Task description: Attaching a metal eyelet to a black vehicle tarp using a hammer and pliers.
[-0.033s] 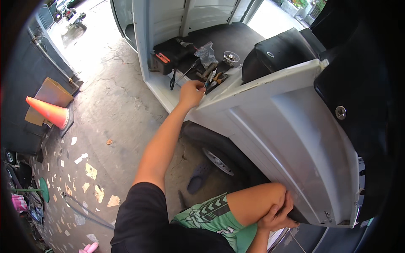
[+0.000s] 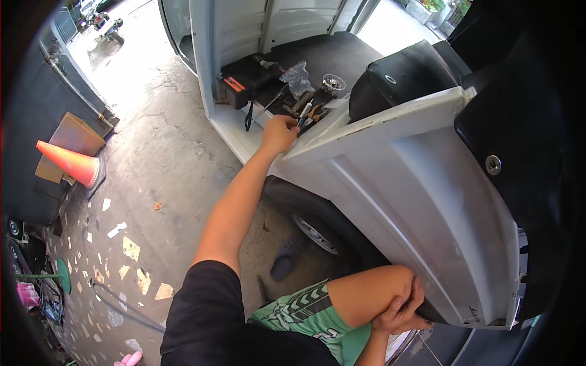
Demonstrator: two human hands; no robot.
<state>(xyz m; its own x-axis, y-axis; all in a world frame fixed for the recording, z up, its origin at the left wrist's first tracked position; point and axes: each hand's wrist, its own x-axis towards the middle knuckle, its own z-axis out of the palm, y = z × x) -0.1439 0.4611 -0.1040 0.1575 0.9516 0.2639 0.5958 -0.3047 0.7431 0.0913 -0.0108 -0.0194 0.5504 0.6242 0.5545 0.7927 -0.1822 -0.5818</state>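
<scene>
My left hand (image 2: 281, 131) reaches onto the loading deck of a white vehicle (image 2: 390, 183), fingers curled on a slim white and teal tool (image 2: 303, 117). Beside it lie orange-handled pliers (image 2: 316, 111), a long screwdriver (image 2: 271, 100), a dark strap (image 2: 249, 116), a black case with orange (image 2: 238, 91), a crumpled plastic bag (image 2: 298, 76) and a clear tub of small metal parts (image 2: 333, 84). Down at the lower right, my right hand (image 2: 397, 314) is wrapped round my bent knee (image 2: 378, 287).
A black padded seat (image 2: 403, 79) is above the side panel. A wheel (image 2: 314, 235) and a clog (image 2: 284, 259) are below. At left stand an orange cone (image 2: 73, 161), cardboard (image 2: 79, 128) and clutter (image 2: 33, 290); a hose (image 2: 122, 305) lies on the paved floor (image 2: 159, 122).
My left hand has shifted very slightly upward at the tools. Everything else looks the same.
</scene>
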